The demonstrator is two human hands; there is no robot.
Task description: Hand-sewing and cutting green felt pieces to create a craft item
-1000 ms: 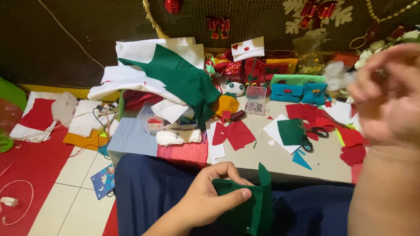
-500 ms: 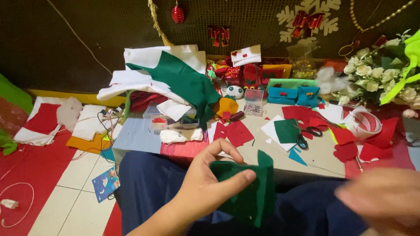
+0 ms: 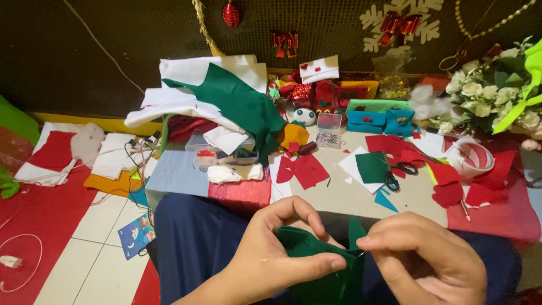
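The low work table [image 3: 339, 197] fills the middle of the view, strewn with felt scraps. At about eleven o'clock from its centre a big heap of white and green felt sheets [image 3: 220, 96] lies draped over a clear plastic box [image 3: 206, 144]. At one o'clock stands a turquoise felt pouch [image 3: 378, 118], and farther out at two o'clock a bunch of white artificial flowers [image 3: 491, 96]. Red felt pieces [image 3: 305, 169] lie near the table's centre, with a dark green felt square [image 3: 370, 166] at three o'clock from them and black-handled scissors [image 3: 395, 172] lying just beside that square, touching its edge. A roll of red and white ribbon [image 3: 471, 158] sits at three o'clock from the scissors.

Down at six o'clock, over the lap in dark blue cloth [image 3: 197, 243], the left hand [image 3: 276, 254] is curled around a green felt piece [image 3: 316, 254]; thumb and bent fingers pinch its folded top edge. The right hand [image 3: 429, 260] meets it from three o'clock, thumb and forefinger pressed narrowly together at the felt's right corner. Whether they hold a needle there cannot be told; only a thin glint shows.
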